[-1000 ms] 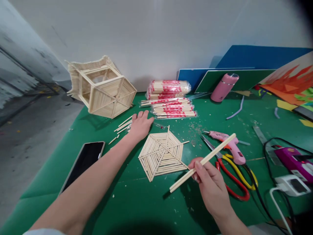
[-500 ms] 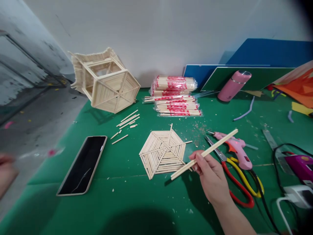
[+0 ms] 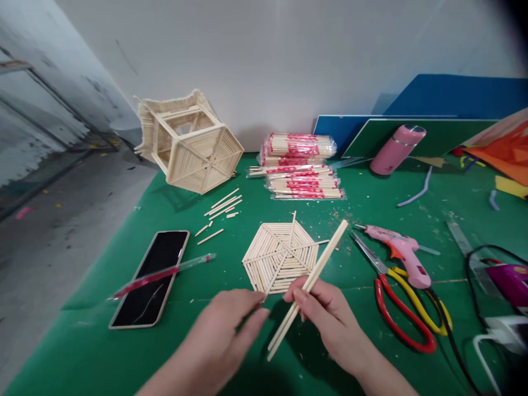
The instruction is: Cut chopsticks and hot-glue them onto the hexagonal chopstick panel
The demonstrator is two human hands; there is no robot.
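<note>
My right hand [image 3: 324, 308] pinches a pair of wooden chopsticks [image 3: 315, 269], held slanting with their upper ends away from me. My left hand [image 3: 231, 324], a little blurred, is beside the chopsticks' lower part; its thumb and forefinger are apart with nothing seen between them. Just beyond both hands lies a flat hexagonal web of wooden sticks [image 3: 280, 256], its near edge partly covered by fingers. An empty clear-and-red plastic chopstick wrapper [image 3: 165, 275] stretches across the phone [image 3: 152, 280] on the left.
A stick-built lantern-like frame [image 3: 202, 148] stands at the back left, near short cut sticks [image 3: 223, 206]. Wrapped chopstick bundles [image 3: 303, 165] are stacked behind the web. Scissors [image 3: 396, 291], a pink glue gun [image 3: 400, 250] and a pink bottle [image 3: 398, 149] are on the right.
My left hand has come in from the far left to the chopsticks, letting go of the wrapper, which is now over the phone. My right hand has moved left and turned the chopsticks steeper.
</note>
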